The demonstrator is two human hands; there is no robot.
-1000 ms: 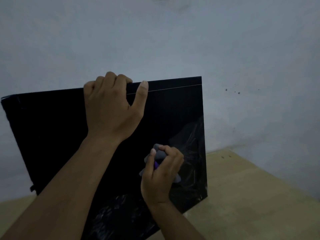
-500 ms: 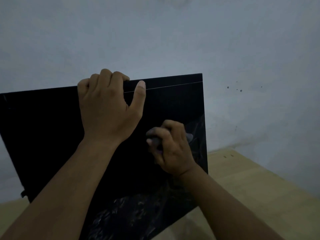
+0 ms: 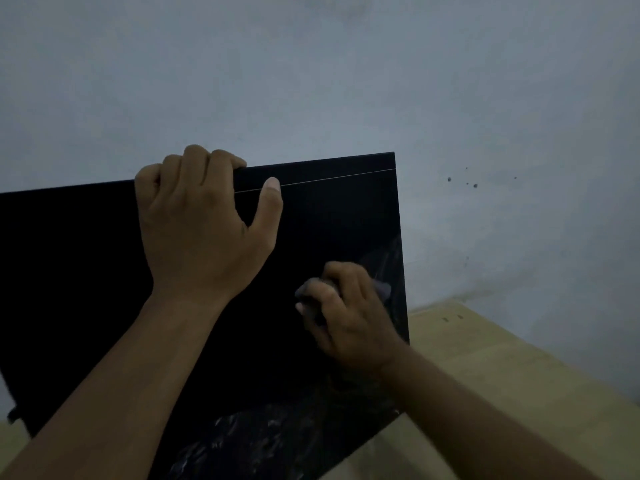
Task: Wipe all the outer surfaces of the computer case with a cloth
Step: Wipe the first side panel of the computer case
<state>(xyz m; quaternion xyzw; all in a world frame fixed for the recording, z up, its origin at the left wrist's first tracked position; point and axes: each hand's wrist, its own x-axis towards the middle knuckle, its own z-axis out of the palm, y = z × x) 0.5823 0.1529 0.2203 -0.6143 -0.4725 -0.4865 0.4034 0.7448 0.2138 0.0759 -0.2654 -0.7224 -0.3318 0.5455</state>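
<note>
Brace with left hand [image 3: 204, 230] clamped over case [image 3: 329, 216] top — press cloth [image 3: 381, 289], clutched in right hand [image 3: 349, 317], flat; overlap strokes to edge beside it.

We count one black computer case [image 3: 329, 220], one grey cloth [image 3: 381, 289], one wooden table [image 3: 502, 393], and two hands: left hand [image 3: 197, 230], right hand [image 3: 353, 320].

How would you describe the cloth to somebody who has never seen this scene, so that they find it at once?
Start at the black computer case on the wooden table before the pale wall. Near the right edge of its glossy side, the right hand holds a small crumpled cloth against it. It is the only grey, soft thing, peeking from under that hand.
</note>
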